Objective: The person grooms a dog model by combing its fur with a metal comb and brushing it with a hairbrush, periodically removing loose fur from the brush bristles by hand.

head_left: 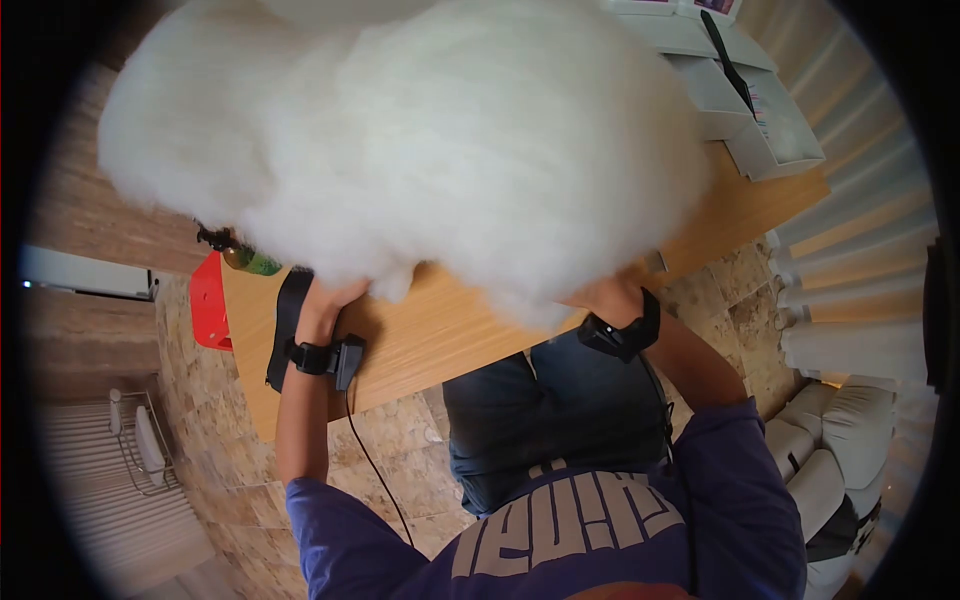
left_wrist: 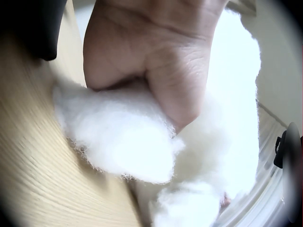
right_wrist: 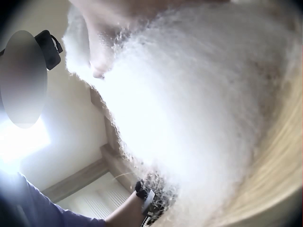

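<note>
A big, loose mass of white fibre stuffing [head_left: 450, 150] spreads over the wooden table [head_left: 450, 340] and hides much of its top. At its near left edge, my left hand [head_left: 340, 292] grips the stuffing; in the left wrist view a tuft [left_wrist: 123, 137] bulges out below the curled hand, close over the wood. My right hand [head_left: 612, 300] holds the near right side of the same mass. Its thumb [right_wrist: 100, 56] presses into the fibres in the right wrist view, and its other fingers are largely hidden in them.
At the back right stands a white organizer box [head_left: 790, 145] with a long black object [head_left: 728, 60] in it. Left of my left wrist lies a black strip-like item [head_left: 288, 325]. A green item [head_left: 262, 264] shows under the stuffing, near a red seat [head_left: 208, 302]. A cable [head_left: 368, 455] hangs from the left wrist camera.
</note>
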Available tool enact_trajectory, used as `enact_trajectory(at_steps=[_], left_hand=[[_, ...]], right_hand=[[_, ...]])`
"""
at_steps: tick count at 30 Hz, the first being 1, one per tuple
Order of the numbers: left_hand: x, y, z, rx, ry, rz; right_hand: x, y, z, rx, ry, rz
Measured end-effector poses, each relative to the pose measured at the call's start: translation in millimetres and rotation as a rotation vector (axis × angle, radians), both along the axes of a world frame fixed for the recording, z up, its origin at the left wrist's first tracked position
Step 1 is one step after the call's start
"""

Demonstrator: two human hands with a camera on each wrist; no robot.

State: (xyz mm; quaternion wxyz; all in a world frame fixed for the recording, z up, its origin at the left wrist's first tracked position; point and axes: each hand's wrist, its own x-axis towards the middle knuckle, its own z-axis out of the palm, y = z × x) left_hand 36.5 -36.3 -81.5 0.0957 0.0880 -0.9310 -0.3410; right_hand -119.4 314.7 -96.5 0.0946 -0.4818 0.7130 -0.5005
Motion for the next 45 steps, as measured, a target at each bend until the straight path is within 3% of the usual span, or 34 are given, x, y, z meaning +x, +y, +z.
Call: enact_trajectory(at_steps=[1,2,11,12,14,15,16,18,22,29,31,32,34,35,37,40,44,45], left_hand=[[-2.2,28.5,21.0,0.020,0.069,-0.058],[-4.3,43.2,33.9,0.042,0.140,-0.116],[-5.4,22.8,38.1,0.399,0.153,-0.260],[-8.3,19.9,49.1,0.401,0.155,-0.258],[-18.2,14.6,74.0,0.219,-0.309,-0.052],[-17.8,20.1,65.1,-0.121,0.085,-0.165],[-20.0,15.5,66.6,-0.121,0.090,-0.174],[-26.7,4.9,74.3,0.133,-0.333,-0.147],[-39.7,4.6,61.2,0.160,-0.231,-0.167],[-38.7,3.4,38.5,0.204,0.005,-0.122],[-37.6,3.9,30.8,0.222,0.078,-0.102],[-34.9,3.5,26.5,0.232,0.115,-0.085],[-26.7,-0.7,19.7,0.244,0.191,-0.038],[-23.0,-3.1,16.5,0.249,0.230,-0.015],[-20.5,-8.9,9.8,0.265,0.275,0.016],[-22.9,-19.5,3.6,0.175,0.162,-0.025],[-24.5,-14.7,7.8,0.225,0.114,-0.009],[-24.6,-11.3,11.0,0.224,0.134,0.002]], right_hand=[[6.4,4.9,8.9,-0.096,-0.509,0.018],[4.8,5.8,13.0,-0.090,-0.509,0.015],[-11.5,16.2,30.3,-0.007,0.028,-0.008],[-13.9,16.7,32.1,0.000,0.090,-0.007],[-17.8,17.7,35.0,0.013,0.215,-0.015],[-20.4,18.4,36.6,0.020,0.279,-0.023],[-23.0,19.5,38.1,0.028,0.346,-0.032],[-28.9,21.0,39.4,0.033,0.385,-0.036],[-33.7,23.5,40.3,0.055,0.516,0.012],[-26.1,30.0,96.6,0.142,0.331,0.011],[-27.5,38.5,108.4,0.155,0.042,0.043],[-31.0,46.3,106.6,0.166,0.047,0.054],[-44.4,65.1,93.7,0.143,0.724,0.003],[-49.6,74.8,84.0,0.146,0.731,0.022],[-54.5,91.3,66.6,0.334,0.659,-0.337],[-55.2,91.1,56.8,0.163,0.714,-0.442],[-51.7,91.0,50.8,0.234,0.708,-0.460],[-49.7,91.1,53.1,0.308,0.591,-0.451]])
